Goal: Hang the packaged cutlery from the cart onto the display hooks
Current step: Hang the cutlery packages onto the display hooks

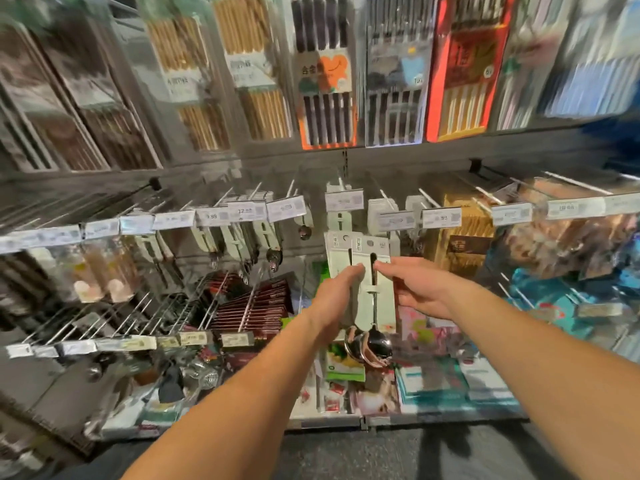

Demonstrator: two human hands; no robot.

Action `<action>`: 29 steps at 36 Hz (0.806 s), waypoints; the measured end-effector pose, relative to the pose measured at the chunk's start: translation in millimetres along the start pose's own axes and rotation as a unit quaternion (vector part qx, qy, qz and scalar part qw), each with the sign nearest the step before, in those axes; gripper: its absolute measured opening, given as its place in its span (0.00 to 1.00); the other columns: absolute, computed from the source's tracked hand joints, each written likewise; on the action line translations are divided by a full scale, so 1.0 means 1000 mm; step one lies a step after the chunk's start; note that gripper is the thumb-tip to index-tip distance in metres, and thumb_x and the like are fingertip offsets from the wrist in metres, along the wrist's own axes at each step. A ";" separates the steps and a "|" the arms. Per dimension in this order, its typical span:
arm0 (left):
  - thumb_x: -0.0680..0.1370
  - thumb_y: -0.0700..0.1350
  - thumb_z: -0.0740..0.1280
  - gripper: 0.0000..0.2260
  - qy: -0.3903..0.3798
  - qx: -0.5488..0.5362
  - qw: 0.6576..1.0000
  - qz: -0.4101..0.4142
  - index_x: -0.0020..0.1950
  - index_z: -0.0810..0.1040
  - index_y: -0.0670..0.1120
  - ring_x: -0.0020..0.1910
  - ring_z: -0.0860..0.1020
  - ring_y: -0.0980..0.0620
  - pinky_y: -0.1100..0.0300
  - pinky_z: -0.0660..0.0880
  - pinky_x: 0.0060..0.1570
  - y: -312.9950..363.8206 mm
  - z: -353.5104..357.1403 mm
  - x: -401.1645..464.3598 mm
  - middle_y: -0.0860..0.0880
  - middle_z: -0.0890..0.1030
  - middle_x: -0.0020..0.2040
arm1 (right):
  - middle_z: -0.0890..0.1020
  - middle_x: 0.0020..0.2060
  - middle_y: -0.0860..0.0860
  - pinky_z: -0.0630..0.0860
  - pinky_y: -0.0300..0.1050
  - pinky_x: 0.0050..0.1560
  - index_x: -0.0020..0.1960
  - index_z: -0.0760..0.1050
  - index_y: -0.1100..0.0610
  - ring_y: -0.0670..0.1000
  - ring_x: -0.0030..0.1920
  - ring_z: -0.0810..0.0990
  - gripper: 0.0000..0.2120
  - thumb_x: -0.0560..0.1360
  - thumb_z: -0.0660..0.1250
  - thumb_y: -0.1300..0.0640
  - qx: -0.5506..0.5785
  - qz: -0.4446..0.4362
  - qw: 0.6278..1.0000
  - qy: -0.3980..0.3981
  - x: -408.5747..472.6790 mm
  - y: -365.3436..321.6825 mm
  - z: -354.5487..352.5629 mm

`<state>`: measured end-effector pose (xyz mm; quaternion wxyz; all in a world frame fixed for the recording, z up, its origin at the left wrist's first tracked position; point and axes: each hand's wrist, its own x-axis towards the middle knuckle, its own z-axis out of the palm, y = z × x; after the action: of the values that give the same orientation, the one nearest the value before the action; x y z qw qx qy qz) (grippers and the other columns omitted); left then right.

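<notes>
Two or three carded spoon packs (367, 271), pale green-white cards with steel spoon bowls (375, 342) at the bottom, are held upright in front of the middle hook row. My left hand (334, 303) grips their left side. My right hand (420, 289) touches the cards' right edge with its fingertips. Just above them hangs a price tag (344, 199) on a display hook (341, 183), with similar white cards behind it. More spoon packs (242, 237) hang on hooks to the left. The cart is out of view.
Chopstick packs (325, 81) fill the upper rack. Several bare lower hooks (138, 313) jut out at the left, with dark red boxes (256, 306) beside them. Brown boxes (464, 237) and bagged goods (568, 244) hang at the right. Colourful packets (433, 382) lie on the bottom shelf.
</notes>
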<state>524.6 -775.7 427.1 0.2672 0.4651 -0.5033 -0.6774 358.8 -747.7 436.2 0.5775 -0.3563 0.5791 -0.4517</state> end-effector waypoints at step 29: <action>0.83 0.61 0.55 0.24 0.083 0.090 0.992 -0.031 0.50 0.84 0.46 0.41 0.83 0.48 0.52 0.79 0.51 -0.018 -0.190 0.097 0.48 0.86 0.42 | 0.79 0.63 0.50 0.69 0.40 0.60 0.67 0.76 0.59 0.50 0.61 0.77 0.21 0.76 0.72 0.55 -0.128 -0.064 0.981 0.133 0.161 -0.007 0.109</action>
<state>655.8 -932.4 364.1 0.2437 0.5574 -0.5237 -0.5964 453.2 -912.3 394.9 0.4146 -0.4004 0.6796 -0.4537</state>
